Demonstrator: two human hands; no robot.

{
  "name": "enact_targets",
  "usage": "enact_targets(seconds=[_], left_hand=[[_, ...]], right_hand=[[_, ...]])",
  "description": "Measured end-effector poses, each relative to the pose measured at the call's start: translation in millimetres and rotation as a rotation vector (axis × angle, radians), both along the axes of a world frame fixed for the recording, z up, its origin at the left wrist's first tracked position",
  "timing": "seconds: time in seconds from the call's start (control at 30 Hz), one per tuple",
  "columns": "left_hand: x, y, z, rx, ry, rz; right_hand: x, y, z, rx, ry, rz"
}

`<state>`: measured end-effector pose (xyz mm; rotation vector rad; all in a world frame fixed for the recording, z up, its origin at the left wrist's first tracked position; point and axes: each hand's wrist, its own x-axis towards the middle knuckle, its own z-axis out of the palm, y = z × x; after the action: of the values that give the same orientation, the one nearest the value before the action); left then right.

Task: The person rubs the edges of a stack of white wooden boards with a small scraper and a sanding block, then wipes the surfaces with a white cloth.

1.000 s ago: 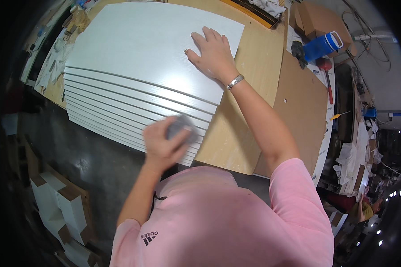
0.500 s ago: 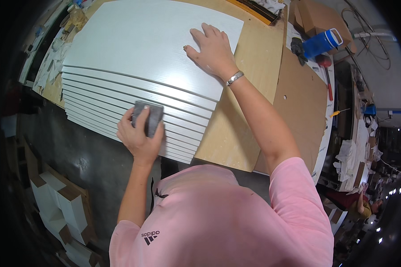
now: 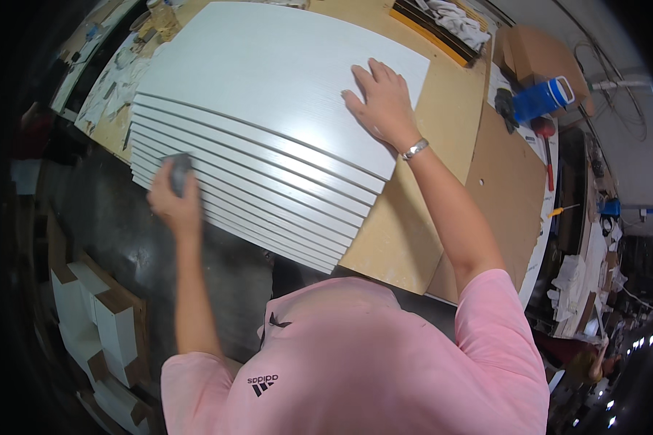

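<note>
Panels [image 3: 276, 116] we're likely sanding: left hand [image 3: 173, 203] clasps block [image 3: 181, 172] at their left, right hand [image 3: 387, 107] spread atop; next, press evenly.

Panels [image 3: 268, 72] lie stacked on the table [image 3: 395, 246], near edges stepped toward the person [image 3: 341, 362]. The left hand [image 3: 174, 206] has the block [image 3: 180, 172] at their left end; the right hand [image 3: 388, 112] rests on top, near the right edge. Cardboard [image 3: 500, 210] lies right of them (bottle [image 3: 537, 100], mallet [image 3: 548, 156], screwdriver [image 3: 557, 212] farther right), a box [image 3: 544, 58] behind the bottle.
</note>
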<state>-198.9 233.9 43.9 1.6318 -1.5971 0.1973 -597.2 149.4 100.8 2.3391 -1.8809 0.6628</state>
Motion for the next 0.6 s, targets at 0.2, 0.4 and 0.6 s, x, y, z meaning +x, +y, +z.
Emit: enact_targets(seconds=[0.2,0.4,0.6], left_hand=[[-93.1,82.7,-15.8,0.042,-0.109,-0.560],[126.0,-57.6,-69.1,-0.004,-0.065,-0.087],[218.2,-100.9,-32.6,0.065,-0.124,-0.018]], right_hand=[[-4.4,-1.3,-0.2,0.013,-0.023,-0.005],[-13.1,3.5,-4.7,-0.094,-0.346,-0.039],[24.7,142.3,-29.1,-0.225,-0.844,-0.612]])
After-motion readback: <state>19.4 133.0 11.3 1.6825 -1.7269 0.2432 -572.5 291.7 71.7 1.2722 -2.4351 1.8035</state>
